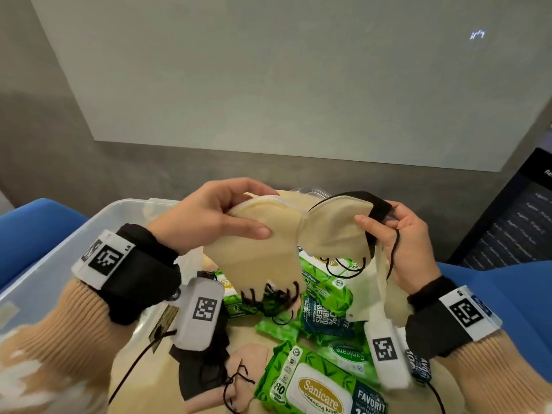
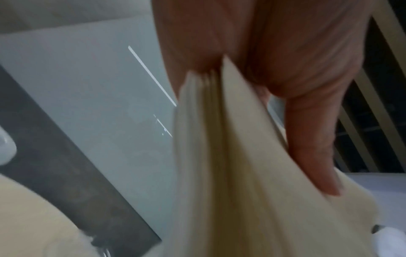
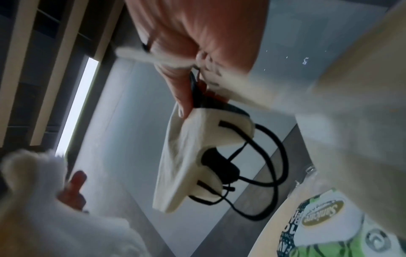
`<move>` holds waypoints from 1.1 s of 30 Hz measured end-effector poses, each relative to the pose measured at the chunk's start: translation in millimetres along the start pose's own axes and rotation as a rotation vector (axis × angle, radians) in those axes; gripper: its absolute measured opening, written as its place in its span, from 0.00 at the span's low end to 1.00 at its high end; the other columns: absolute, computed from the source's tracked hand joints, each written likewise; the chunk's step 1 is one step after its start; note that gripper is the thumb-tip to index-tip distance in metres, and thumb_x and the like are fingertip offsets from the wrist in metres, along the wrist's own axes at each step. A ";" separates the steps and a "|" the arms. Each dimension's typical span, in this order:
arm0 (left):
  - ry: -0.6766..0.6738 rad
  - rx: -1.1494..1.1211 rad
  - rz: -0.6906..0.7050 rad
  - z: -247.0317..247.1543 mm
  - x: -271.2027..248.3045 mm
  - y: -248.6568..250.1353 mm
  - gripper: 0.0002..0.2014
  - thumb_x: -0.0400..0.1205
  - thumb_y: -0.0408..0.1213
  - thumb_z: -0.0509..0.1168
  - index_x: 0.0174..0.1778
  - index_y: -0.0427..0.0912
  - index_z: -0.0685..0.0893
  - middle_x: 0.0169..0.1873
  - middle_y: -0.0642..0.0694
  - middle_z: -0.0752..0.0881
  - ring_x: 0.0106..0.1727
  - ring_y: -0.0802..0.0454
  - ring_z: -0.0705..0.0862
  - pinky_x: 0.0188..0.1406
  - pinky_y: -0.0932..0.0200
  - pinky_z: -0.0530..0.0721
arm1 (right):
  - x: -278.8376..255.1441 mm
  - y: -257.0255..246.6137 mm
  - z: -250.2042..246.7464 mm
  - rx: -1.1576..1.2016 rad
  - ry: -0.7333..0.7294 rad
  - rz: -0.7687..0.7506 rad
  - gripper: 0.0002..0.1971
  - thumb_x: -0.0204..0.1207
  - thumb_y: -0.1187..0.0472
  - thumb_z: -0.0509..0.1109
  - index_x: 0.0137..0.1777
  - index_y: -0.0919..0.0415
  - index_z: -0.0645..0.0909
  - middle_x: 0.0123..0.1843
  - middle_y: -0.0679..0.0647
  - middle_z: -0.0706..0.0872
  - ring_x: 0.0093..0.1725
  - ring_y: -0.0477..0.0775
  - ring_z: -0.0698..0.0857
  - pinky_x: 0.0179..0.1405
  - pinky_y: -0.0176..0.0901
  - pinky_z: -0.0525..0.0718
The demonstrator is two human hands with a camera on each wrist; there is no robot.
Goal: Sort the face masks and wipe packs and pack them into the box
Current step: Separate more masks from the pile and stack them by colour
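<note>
My left hand (image 1: 263, 210) grips a stack of beige face masks (image 1: 254, 258) between thumb and fingers, their black ear loops (image 1: 268, 294) dangling. In the left wrist view the left hand (image 2: 241, 73) pinches the edges of the cream mask stack (image 2: 219, 156). My right hand (image 1: 379, 219) holds one beige mask (image 1: 334, 225) with black loops beside the stack, touching it. The right wrist view shows that mask (image 3: 186, 156) hanging from the right hand (image 3: 193, 78). Both hands hover above green wipe packs (image 1: 316, 383) on the table. The clear plastic box (image 1: 98, 216) sits to the left.
More green wipe packs (image 1: 328, 294) lie under the hands; one shows in the right wrist view (image 3: 329, 217). A black mask (image 1: 203, 372) and a pinkish mask (image 1: 251, 360) lie at the front. A dark screen (image 1: 513, 222) stands at right. Blue seats (image 1: 33, 228) flank the table.
</note>
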State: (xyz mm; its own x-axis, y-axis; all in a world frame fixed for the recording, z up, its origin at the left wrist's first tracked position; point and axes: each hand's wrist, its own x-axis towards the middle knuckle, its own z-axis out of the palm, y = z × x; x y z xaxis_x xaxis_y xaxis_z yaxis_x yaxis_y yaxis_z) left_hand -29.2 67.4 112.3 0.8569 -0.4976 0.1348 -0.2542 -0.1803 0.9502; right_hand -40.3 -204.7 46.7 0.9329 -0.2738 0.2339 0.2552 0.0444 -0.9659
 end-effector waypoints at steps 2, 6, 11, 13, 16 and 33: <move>-0.045 -0.066 0.027 11.0 0.7 3.1 0.19 0.64 0.33 0.78 0.51 0.49 0.88 0.42 0.45 0.90 0.41 0.50 0.88 0.40 0.58 0.87 | -4.2 0.0 7.1 0.012 -0.040 0.009 0.14 0.70 0.71 0.74 0.53 0.57 0.81 0.40 0.49 0.92 0.42 0.49 0.91 0.42 0.42 0.87; -0.022 -0.096 0.055 43.6 10.6 -4.0 0.20 0.69 0.31 0.77 0.56 0.42 0.83 0.41 0.45 0.89 0.38 0.54 0.86 0.36 0.62 0.85 | -16.1 -7.4 24.0 0.061 -0.181 0.030 0.14 0.71 0.73 0.71 0.53 0.57 0.80 0.36 0.50 0.92 0.36 0.48 0.90 0.34 0.38 0.87; 0.091 -0.028 0.152 57.8 17.9 -16.2 0.21 0.69 0.39 0.77 0.56 0.41 0.83 0.47 0.46 0.88 0.46 0.56 0.85 0.47 0.60 0.85 | -21.9 -13.7 29.8 0.185 -0.289 0.069 0.16 0.69 0.68 0.69 0.57 0.59 0.79 0.38 0.52 0.91 0.36 0.49 0.89 0.31 0.39 0.86; 0.102 -0.006 0.179 58.1 18.2 -17.4 0.22 0.69 0.40 0.77 0.57 0.41 0.83 0.48 0.47 0.87 0.49 0.55 0.85 0.49 0.58 0.85 | -21.9 -15.2 28.9 0.194 -0.315 0.080 0.20 0.66 0.64 0.69 0.60 0.59 0.78 0.40 0.53 0.91 0.38 0.50 0.89 0.33 0.40 0.86; 0.118 0.060 0.224 56.5 18.2 -19.2 0.22 0.67 0.47 0.77 0.57 0.51 0.84 0.54 0.48 0.85 0.54 0.50 0.83 0.52 0.54 0.85 | -20.1 -12.6 27.4 0.187 -0.336 0.106 0.25 0.67 0.65 0.75 0.65 0.61 0.76 0.43 0.57 0.91 0.41 0.53 0.90 0.35 0.42 0.86; 0.252 0.255 0.305 49.7 18.3 -24.8 0.14 0.63 0.56 0.73 0.41 0.57 0.84 0.51 0.60 0.82 0.57 0.61 0.77 0.52 0.70 0.72 | -16.5 -15.1 27.6 0.098 -0.187 -0.004 0.15 0.74 0.71 0.69 0.59 0.58 0.78 0.42 0.50 0.92 0.43 0.48 0.90 0.39 0.38 0.86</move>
State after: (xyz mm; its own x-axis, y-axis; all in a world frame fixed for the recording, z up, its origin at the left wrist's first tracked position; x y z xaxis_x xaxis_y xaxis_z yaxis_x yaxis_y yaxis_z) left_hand -29.5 20.7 77.2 0.7999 -0.3445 0.4914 -0.5867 -0.2764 0.7612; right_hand -52.5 -174.4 60.5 0.9605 -0.0917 0.2628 0.2737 0.1393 -0.9517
